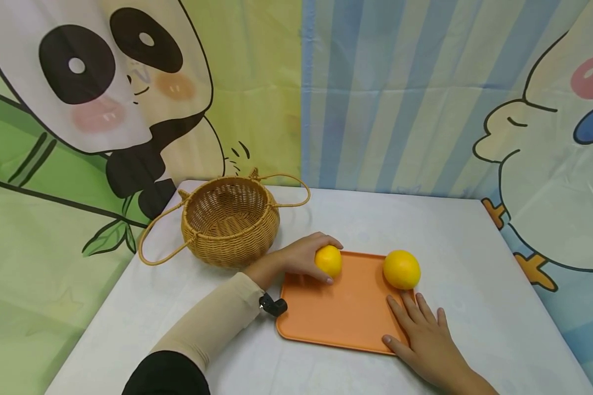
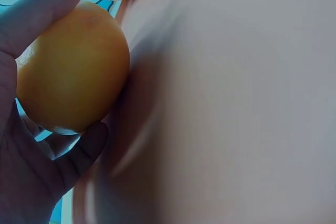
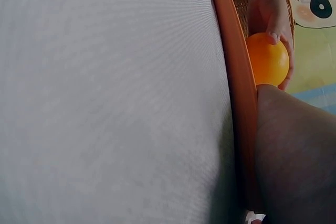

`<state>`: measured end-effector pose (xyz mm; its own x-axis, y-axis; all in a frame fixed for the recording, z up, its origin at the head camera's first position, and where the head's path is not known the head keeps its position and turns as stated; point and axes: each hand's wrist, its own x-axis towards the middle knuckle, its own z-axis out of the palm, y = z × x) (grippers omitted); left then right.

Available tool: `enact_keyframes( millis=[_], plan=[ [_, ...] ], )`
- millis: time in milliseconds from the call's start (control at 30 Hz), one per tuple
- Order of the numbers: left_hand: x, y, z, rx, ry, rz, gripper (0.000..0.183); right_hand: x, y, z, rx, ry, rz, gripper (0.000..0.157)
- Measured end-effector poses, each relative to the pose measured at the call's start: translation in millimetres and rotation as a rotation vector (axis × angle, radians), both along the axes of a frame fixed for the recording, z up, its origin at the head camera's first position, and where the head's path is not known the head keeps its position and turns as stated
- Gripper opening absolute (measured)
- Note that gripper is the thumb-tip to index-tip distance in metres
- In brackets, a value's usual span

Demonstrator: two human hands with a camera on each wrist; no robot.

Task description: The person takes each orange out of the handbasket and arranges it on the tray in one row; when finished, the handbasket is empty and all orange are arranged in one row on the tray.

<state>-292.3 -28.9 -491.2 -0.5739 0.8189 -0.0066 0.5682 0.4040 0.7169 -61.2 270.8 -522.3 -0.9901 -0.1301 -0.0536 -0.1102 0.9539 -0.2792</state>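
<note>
My left hand (image 1: 308, 257) curls its fingers and thumb round a yellow-orange orange (image 1: 328, 261) over the upper left corner of an orange tray (image 1: 346, 312). Up close in the left wrist view, thumb and fingertips press the held orange (image 2: 73, 69) from opposite sides. A second, similar orange (image 1: 402, 270) sits at the tray's upper right corner. Just below it, my right hand (image 1: 427, 340) lies with fingers spread and straight over the tray's right edge. The right wrist view shows the tray's rim (image 3: 239, 103) beside this hand.
Behind and left of the tray stands a round wicker basket (image 1: 232, 219), its two loop handles folded outward; nothing shows inside it. A white cloth (image 1: 449, 236) covers the table. Curtains with cartoon animals (image 1: 257, 82) hang close behind.
</note>
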Motion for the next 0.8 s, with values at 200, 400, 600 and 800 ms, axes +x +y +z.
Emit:
enact_keyframes(
  millis=[200,400,600,800],
  plan=[
    [0.7,0.8,-0.1,0.002,0.007,0.001,0.087,-0.1,-0.7,0.8,-0.005,-0.001,-0.001,0.089],
    [0.4,-0.9,1.4,0.001,0.005,0.000,0.087,0.1,-0.8,0.8,0.001,-0.001,-0.002,0.089],
    [1.8,-2.6,3.6,0.004,0.002,0.007,0.087,0.2,-1.5,0.3,0.002,-0.003,-0.003,0.090],
    [2.4,-3.7,4.9,0.010,0.012,0.011,0.085,0.4,-1.6,0.8,-0.003,-0.004,-0.002,0.089]
  ],
)
